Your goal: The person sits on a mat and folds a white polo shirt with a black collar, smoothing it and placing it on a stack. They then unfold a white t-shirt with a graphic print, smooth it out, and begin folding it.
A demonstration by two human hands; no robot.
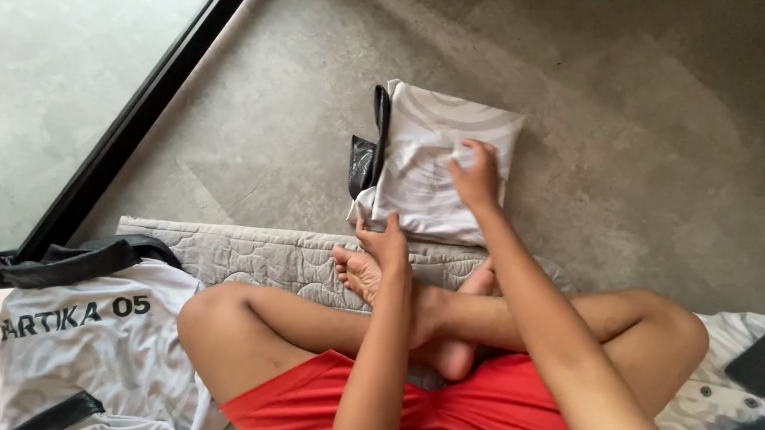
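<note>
**Two hands on a folded jersey**

Two bare hands meet on the folded white jersey (433,173), which lies on the grey floor (640,140) just beyond the far edge of the quilted mat (262,256) the person sits on cross-legged. The right hand (476,177) rests on top of the jersey, toward its far right corner, fingers curled and pinching a fold of cloth. The left hand (387,241) sits at the jersey's near edge, fingers bent over the hem; whether it actually grips the fabric cannot be told. A black trim strip (370,150) hangs off the jersey's left side.

The jersey looks light, thin and limp, with a slightly slick sheen, so it would likely slump and unfold if lifted by one corner. Hold would be best taken at the folded edges with both hands, or flat from beneath.

Left of the jersey, past the mat, another white jersey with black trim (84,344) lies spread out.
</note>
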